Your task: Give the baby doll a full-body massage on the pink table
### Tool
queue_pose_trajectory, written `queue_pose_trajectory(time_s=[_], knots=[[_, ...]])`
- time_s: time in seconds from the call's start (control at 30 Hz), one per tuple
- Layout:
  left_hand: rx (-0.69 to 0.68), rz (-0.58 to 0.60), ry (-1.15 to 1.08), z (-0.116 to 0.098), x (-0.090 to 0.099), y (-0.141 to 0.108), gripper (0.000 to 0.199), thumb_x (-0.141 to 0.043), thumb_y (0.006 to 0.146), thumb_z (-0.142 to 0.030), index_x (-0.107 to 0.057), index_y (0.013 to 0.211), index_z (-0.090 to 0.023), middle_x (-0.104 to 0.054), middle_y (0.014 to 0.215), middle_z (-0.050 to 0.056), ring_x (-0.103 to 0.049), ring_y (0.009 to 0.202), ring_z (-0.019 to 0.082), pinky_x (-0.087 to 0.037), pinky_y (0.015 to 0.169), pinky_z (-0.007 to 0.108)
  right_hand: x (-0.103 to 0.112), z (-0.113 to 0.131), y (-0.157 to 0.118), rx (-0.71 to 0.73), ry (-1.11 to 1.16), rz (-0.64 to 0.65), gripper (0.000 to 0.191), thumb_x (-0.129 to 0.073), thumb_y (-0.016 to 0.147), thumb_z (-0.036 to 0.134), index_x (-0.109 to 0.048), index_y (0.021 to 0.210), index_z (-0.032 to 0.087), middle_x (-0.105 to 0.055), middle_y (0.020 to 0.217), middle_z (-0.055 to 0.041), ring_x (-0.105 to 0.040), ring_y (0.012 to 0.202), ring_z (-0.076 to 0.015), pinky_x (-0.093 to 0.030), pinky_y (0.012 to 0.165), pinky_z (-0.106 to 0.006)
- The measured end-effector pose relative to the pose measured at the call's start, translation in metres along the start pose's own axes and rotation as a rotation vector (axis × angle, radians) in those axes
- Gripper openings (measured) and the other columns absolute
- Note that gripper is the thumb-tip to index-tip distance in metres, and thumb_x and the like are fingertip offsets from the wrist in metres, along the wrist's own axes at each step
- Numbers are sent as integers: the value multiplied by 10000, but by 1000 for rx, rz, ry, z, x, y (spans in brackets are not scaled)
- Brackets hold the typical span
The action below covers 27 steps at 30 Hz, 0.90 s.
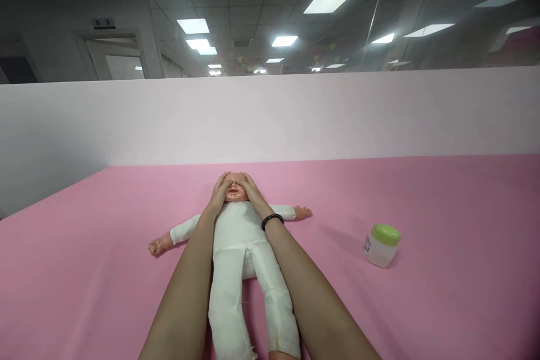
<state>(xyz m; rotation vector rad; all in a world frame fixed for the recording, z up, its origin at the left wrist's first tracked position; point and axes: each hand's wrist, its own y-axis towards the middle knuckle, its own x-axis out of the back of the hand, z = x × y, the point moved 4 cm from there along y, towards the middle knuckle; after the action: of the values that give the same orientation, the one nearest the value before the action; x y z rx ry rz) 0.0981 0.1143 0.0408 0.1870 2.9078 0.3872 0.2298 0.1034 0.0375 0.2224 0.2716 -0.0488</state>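
**A:** Start at the left: what's there?

**B:** The left hand (218, 194), half-curled, its fingers spread over the brow and eyes of a baby doll (238, 242). The doll lies on its back in the middle of a pink-covered table (84, 275), feet toward the near edge.

**A:** How would it handle?

**B:** Light and floppy, I'd judge: a soft white cloth body with limp limbs, and a firmer vinyl head. I'd support it under the head and behind the shoulders, not by an arm.

**A:** And the right hand (254, 194)?

**B:** Curled the same way over the other side of the face, a black beaded bracelet (272, 221) on its wrist. Together they cup the head.

**A:** Further right?

**B:** A small white jar (382, 245) with a green lid stands upright toward the right edge, well apart from the doll.

**A:** And the room?

**B:** A pale partition (270, 118) runs along the far edge — beyond it, glass, a doorway (113, 59) and ceiling lights (329, 1).
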Motion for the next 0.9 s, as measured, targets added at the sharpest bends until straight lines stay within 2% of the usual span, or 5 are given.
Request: queue_pose_trajectory(time_s=[0.13, 0.47, 0.7, 0.9], knots=[[11, 17, -5, -3, -1, -4, 581, -661, 785, -399, -552, 1336, -249, -633, 1271, 78, -637, 1080, 235, -507, 963, 353, 1, -1, -1, 16, -35, 20, 711, -714, 705, 447, -514, 1358, 249, -503, 1460, -50, -525, 1288, -227, -449, 1056, -308], [24, -46, 33, 1, 1, 4, 492, -544, 843, -346, -580, 1320, -232, -593, 1368, 79, -585, 1207, 247, -466, 1036, 355, 1, -5, 8, -1, 2, 7, 632, -630, 727, 376, -534, 1335, 229, -496, 1468, -48, -497, 1311, -210, -408, 1095, -305], [32, 11, -31, -3, -1, -4, 611, -667, 792, -374, -526, 1368, -223, -592, 1353, 101, -611, 1164, 249, -480, 1023, 362, 5, -4, 2, 32, -9, 29, 652, -708, 744, 342, -539, 1363, 229, -489, 1481, -39, -467, 1327, -192, -379, 1101, -281], [48, -8, -38, -4, -2, -4, 595, -646, 794, -379, -538, 1358, -218, -602, 1344, 102, -611, 1171, 261, -484, 1022, 373, 6, -6, 5, 42, 3, 14, 591, -663, 782, 302, -555, 1356, 217, -507, 1463, -42, -452, 1334, -186, -356, 1117, -296]])
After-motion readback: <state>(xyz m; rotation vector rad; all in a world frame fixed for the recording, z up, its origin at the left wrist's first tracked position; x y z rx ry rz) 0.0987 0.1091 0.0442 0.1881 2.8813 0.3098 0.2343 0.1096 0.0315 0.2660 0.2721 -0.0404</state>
